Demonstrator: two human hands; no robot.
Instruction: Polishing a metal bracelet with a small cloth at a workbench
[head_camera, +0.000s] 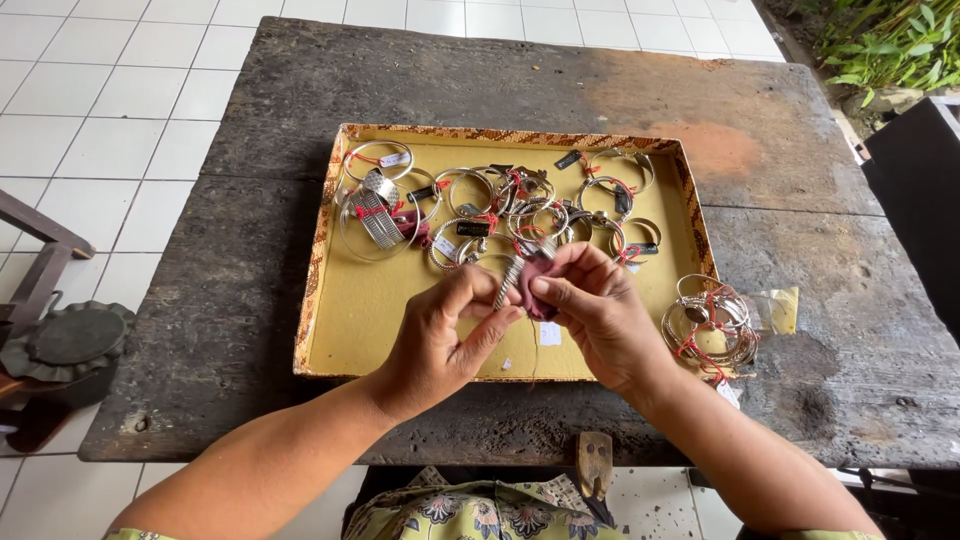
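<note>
Both forearms reach in from the near edge of the dark, weathered wooden table (300, 90) and meet over the front half of a shallow yellow tray (400, 320) with a patterned brown rim. The left hand (440, 335) is turned palm inward, wrist bent a little, its thumb and forefinger pressed together on the lower end of a silver bangle (507, 284) that slants upward between the hands. The right hand (595, 310) faces it, fingers curled, its grip clamped on a small dark-red cloth (533, 290) that is pressed against the bangle; the two sets of fingertips nearly touch. The bangle is thus held in the air just above the tray, not resting on it.

Behind the hands, at the far end of the tray, lies a tangle of silver bangles (500, 205) tied with red thread and small tags. Outside the tray, on the table just right of the right wrist, sits a separate stack of bangles (710, 325), with a small clear plastic bag (778, 308) beside it. White floor tiles (100, 100) surround the table.
</note>
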